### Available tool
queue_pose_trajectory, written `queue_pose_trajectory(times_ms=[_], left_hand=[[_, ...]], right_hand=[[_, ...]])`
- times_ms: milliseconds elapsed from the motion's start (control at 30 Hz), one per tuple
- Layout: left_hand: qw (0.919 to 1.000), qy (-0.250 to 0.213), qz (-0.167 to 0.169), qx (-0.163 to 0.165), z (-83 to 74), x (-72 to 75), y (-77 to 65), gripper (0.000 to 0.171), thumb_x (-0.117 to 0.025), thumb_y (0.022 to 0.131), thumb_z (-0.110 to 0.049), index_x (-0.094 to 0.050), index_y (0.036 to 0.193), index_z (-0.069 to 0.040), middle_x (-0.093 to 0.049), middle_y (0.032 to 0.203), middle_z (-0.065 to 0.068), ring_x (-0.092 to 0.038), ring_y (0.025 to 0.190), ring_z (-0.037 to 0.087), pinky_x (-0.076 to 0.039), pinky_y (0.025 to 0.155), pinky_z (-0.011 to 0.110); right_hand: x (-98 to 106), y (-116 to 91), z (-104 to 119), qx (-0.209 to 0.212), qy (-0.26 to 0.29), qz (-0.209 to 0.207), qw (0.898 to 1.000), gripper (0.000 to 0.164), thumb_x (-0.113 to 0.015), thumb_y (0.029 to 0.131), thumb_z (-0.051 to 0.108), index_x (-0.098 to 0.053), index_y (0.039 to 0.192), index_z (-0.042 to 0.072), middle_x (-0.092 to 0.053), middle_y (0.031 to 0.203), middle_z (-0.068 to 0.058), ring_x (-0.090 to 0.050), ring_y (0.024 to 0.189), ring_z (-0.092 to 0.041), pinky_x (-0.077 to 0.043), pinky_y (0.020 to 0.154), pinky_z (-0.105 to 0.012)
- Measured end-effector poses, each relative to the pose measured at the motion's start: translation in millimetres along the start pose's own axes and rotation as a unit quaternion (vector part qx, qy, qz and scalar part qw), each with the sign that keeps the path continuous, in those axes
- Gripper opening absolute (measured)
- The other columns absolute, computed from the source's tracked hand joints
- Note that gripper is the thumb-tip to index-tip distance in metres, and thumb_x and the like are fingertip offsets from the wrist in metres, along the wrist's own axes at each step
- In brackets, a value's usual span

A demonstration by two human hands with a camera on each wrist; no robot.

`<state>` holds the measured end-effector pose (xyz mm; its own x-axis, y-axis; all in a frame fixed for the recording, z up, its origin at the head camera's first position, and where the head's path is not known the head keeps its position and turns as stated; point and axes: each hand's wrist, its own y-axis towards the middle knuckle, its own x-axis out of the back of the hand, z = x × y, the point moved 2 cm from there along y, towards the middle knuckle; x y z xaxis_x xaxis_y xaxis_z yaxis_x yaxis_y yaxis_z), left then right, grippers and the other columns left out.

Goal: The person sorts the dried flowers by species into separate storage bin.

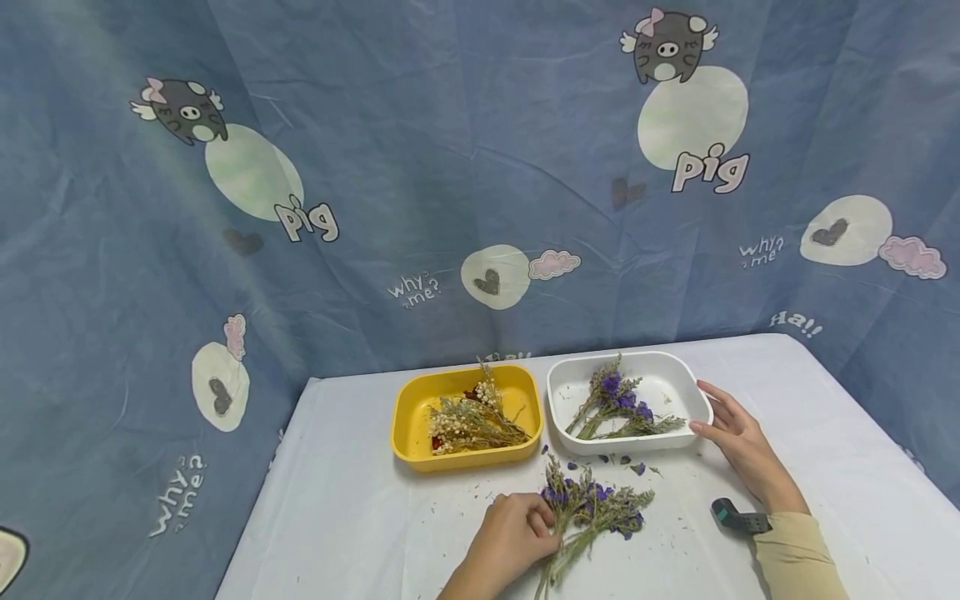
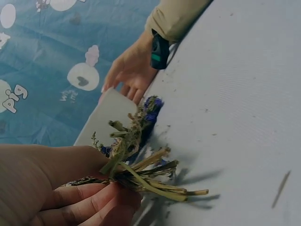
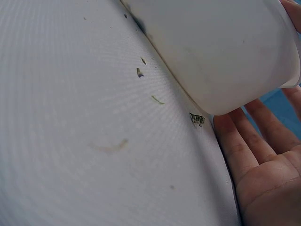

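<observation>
My left hand (image 1: 513, 533) pinches the stems of a bunch of dried purple flowers (image 1: 577, 508) over the table, between thumb and fingers. In the left wrist view the cut stem ends (image 2: 162, 186) stick out past the fingers of the left hand (image 2: 89, 197). At the right end of a white tray (image 1: 622, 443), my right hand (image 1: 738, 437) holds the rim with its thumb on the near corner and its fingers spread along the outside. The right wrist view has the fingers of the right hand (image 3: 263, 155) against the tray's wall (image 3: 221, 47). Another purple bunch (image 1: 618, 404) lies in the tray.
A yellow tray (image 1: 465, 458) with cream and dark red dried flowers (image 1: 476, 421) stands left of the white one. Loose petals (image 1: 637, 468) and bits of stem are scattered over the white tablecloth (image 1: 360, 500). Behind hangs a blue printed curtain (image 1: 420, 183).
</observation>
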<state>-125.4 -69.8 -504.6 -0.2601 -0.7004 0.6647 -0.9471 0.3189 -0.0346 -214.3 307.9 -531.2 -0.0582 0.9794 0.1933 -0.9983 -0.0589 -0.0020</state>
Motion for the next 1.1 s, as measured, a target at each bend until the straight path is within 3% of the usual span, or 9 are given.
queue_pose_trajectory(times_ms=[233,333,500,600,633,833,867,967,1100], left_hand=[[0.9996,-0.025,-0.01,-0.004,-6.6,8.6,-1.4,0.014,-0.084,0.075,-0.013,-0.075,0.084,-0.018,-0.07,0.066,-0.014,-0.057,0.065,-0.004,-0.052,0.09,0.034],[0.9983,-0.058,-0.001,0.003,-8.1,11.8,-0.7,0.013,-0.083,0.076,-0.012,-0.075,0.086,-0.015,-0.071,0.067,-0.012,-0.058,0.058,-0.002,-0.052,0.073,0.023],[0.9937,-0.112,0.007,-0.005,-8.2,13.2,1.3,0.014,-0.082,0.079,-0.008,-0.073,0.089,-0.009,-0.07,0.07,-0.007,-0.058,0.055,-0.001,-0.052,0.057,0.017],[0.9911,-0.132,0.017,-0.007,-7.7,9.9,1.5,0.014,-0.079,0.078,-0.006,-0.071,0.09,-0.01,-0.066,0.07,-0.01,-0.058,0.056,-0.001,-0.056,0.056,0.022],[0.9908,-0.133,0.021,-0.008,-7.8,8.3,1.5,0.015,-0.078,0.078,-0.005,-0.071,0.089,-0.011,-0.064,0.069,-0.011,-0.058,0.057,-0.001,-0.062,0.068,0.028],[0.9849,-0.161,0.064,0.004,-6.8,-5.5,2.3,0.015,-0.072,0.076,-0.004,-0.067,0.088,-0.013,-0.062,0.071,-0.012,-0.051,0.057,0.001,-0.053,0.068,0.024],[0.9829,-0.169,0.074,0.012,-6.2,-8.0,2.3,0.014,-0.071,0.077,-0.005,-0.067,0.088,-0.013,-0.062,0.073,-0.011,-0.053,0.06,0.002,-0.047,0.062,0.02],[0.9767,-0.186,0.101,0.035,-5.2,-13.9,1.7,0.01,-0.068,0.081,-0.009,-0.064,0.09,-0.012,-0.062,0.083,-0.008,-0.058,0.079,0.005,-0.05,0.075,0.025],[0.96,-0.233,0.143,0.06,-3.0,-18.4,-1.0,0.01,-0.062,0.091,-0.013,-0.052,0.094,-0.01,-0.051,0.082,-0.003,-0.051,0.082,0.012,-0.045,0.076,0.027]], right_hand=[[1,-1,1,-0.003,-0.003,-0.001,1.0,0.079,-0.067,0.102,0.023,-0.022,0.166,0.031,-0.012,0.173,-0.019,-0.019,0.16,-0.036,-0.041,0.11,-0.009],[1,-1,1,-0.004,-0.003,-0.001,1.0,0.079,-0.067,0.102,0.022,-0.022,0.166,0.031,-0.013,0.173,-0.02,-0.02,0.16,-0.036,-0.041,0.109,-0.009],[1,-1,2,-0.001,-0.003,-0.002,1.0,0.079,-0.067,0.102,0.022,-0.022,0.166,0.03,-0.012,0.173,-0.021,-0.019,0.16,-0.037,-0.041,0.109,-0.009],[1,-1,1,0.0,0.003,-0.001,1.0,0.079,-0.067,0.102,0.021,-0.022,0.166,0.029,-0.011,0.173,-0.021,-0.017,0.16,-0.036,-0.039,0.112,-0.009],[1,-1,1,0.0,0.004,-0.001,1.0,0.079,-0.067,0.102,0.021,-0.022,0.166,0.03,-0.011,0.173,-0.02,-0.017,0.16,-0.036,-0.038,0.113,-0.01],[1,0,0,0.002,0.006,0.0,1.0,0.079,-0.067,0.101,0.021,-0.022,0.166,0.03,-0.01,0.174,-0.019,-0.016,0.161,-0.035,-0.037,0.115,-0.012],[1,0,0,0.002,0.007,0.0,1.0,0.079,-0.067,0.101,0.02,-0.022,0.166,0.03,-0.01,0.174,-0.019,-0.016,0.161,-0.035,-0.037,0.115,-0.012],[1,0,0,0.002,0.006,0.002,1.0,0.079,-0.067,0.101,0.02,-0.022,0.166,0.029,-0.01,0.174,-0.019,-0.016,0.16,-0.036,-0.037,0.114,-0.011],[0,0,0,0.002,0.001,0.004,1.0,0.079,-0.067,0.102,0.021,-0.022,0.166,0.03,-0.011,0.173,-0.02,-0.017,0.16,-0.038,-0.039,0.112,-0.01]])
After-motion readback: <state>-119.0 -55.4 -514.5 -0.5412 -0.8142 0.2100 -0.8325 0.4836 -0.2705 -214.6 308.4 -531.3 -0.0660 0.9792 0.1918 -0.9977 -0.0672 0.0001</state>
